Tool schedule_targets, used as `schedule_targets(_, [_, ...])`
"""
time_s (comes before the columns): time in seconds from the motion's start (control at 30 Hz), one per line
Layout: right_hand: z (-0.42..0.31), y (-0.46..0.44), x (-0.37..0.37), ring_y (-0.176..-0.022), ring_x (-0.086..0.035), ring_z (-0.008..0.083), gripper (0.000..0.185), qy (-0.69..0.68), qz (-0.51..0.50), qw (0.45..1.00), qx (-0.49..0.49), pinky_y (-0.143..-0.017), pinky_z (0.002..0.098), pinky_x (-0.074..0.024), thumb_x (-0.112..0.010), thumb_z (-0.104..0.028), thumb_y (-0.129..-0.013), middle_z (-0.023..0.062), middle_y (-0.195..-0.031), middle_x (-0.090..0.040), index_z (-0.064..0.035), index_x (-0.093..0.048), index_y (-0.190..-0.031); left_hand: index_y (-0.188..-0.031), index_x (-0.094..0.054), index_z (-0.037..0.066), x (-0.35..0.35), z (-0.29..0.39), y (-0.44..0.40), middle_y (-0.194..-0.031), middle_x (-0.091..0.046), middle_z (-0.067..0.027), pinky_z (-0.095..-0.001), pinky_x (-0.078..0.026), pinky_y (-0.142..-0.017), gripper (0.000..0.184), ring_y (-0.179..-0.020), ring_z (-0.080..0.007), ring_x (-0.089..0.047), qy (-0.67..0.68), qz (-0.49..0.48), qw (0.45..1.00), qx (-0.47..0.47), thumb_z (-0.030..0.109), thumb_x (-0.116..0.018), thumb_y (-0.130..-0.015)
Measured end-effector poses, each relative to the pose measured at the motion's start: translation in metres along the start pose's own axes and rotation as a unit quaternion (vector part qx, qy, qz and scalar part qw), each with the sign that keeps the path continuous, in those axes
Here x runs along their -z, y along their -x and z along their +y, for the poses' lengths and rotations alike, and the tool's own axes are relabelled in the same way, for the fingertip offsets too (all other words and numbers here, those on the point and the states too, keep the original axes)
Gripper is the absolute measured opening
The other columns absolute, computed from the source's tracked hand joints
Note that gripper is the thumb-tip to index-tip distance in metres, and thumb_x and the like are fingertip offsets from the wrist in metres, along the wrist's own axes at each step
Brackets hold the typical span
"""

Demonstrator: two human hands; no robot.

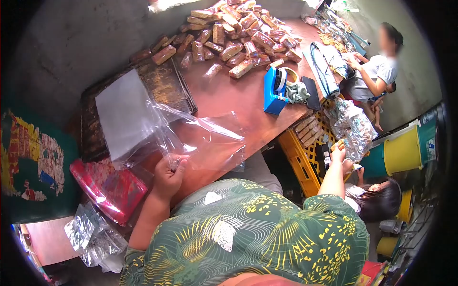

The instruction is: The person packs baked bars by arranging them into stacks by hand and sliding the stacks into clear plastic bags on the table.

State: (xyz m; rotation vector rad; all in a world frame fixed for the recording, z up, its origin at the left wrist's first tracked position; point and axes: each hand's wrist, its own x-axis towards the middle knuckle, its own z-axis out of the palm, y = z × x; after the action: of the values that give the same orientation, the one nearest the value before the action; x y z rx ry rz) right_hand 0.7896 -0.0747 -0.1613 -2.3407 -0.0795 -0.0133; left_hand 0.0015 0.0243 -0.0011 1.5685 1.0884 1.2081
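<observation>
The left hand [171, 177] pinches a clear plastic sheet [210, 140] over the near edge of the surface [229, 95]; the right hand [338, 155] grips a small tan piece [338, 144] beside the yellow crate [292, 153]; wrapped bars [231, 50] lie heaped near the far edge

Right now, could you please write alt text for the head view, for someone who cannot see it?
A person's left hand grips clear plastic film over a reddish table, while the right hand holds a small tan item near a yellow crate; wrapped bars lie heaped beyond.
</observation>
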Motion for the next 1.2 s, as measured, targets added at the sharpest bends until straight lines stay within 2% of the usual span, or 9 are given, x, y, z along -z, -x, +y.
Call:
schedule_targets(0.17, [0.004,0.039,0.022,-0.084,-0.067,0.0233,0.044,0.142,0.002,0.990,-0.021,-0.068,0.0372,-0.0555,-0.071,-0.034,-0.098,0.0101,-0.109,-0.069,-0.0092,-0.062,-0.132,-0.105,-0.075,0.000,0.001,0.001,0.001,-0.092,-0.073,-0.0090,-0.0301,-0.053,-0.076,0.012,-0.084,-0.0148,-0.067,-0.007,-0.002,1.000,-0.010,0.009,-0.072,-0.098])
schedule_targets(0.37, [0.004,0.066,0.039,-0.090,-0.066,0.0250,0.044,0.218,0.007,0.976,-0.015,-0.072,0.0382,-0.0546,-0.071,-0.034,-0.098,0.0116,-0.113,-0.068,-0.0092,-0.062,-0.133,-0.107,-0.075,0.000,0.002,0.007,0.001,-0.094,-0.074,-0.0087,-0.0299,-0.054,-0.077,0.013,-0.084,-0.0146,-0.067,-0.024,-0.006,0.999,-0.030,0.009,-0.072,-0.098])
schedule_targets(0.73, [0.002,0.080,0.058,-0.099,-0.065,0.0280,0.045,0.285,0.017,0.958,0.007,-0.081,0.0401,-0.0529,-0.071,-0.033,-0.097,0.0142,-0.121,-0.066,-0.0091,-0.062,-0.135,-0.108,-0.075,0.000,0.003,0.000,0.004,-0.096,-0.073,-0.0073,-0.0277,-0.052,-0.077,0.013,-0.085,-0.0126,-0.066,0.005,-0.023,1.000,0.007,0.009,-0.071,-0.099])
schedule_targets(1.2, [0.000,0.081,0.051,-0.112,-0.062,0.0318,0.047,0.323,-0.059,0.945,-0.007,-0.092,0.0424,-0.0507,-0.071,-0.032,-0.096,0.0175,-0.130,-0.063,-0.0091,-0.062,-0.137,-0.108,-0.075,0.001,0.002,0.002,0.003,-0.095,-0.073,-0.0082,-0.0296,-0.052,-0.077,0.014,-0.084,-0.0146,-0.066,-0.001,-0.016,1.000,0.008,0.011,-0.072,-0.099])
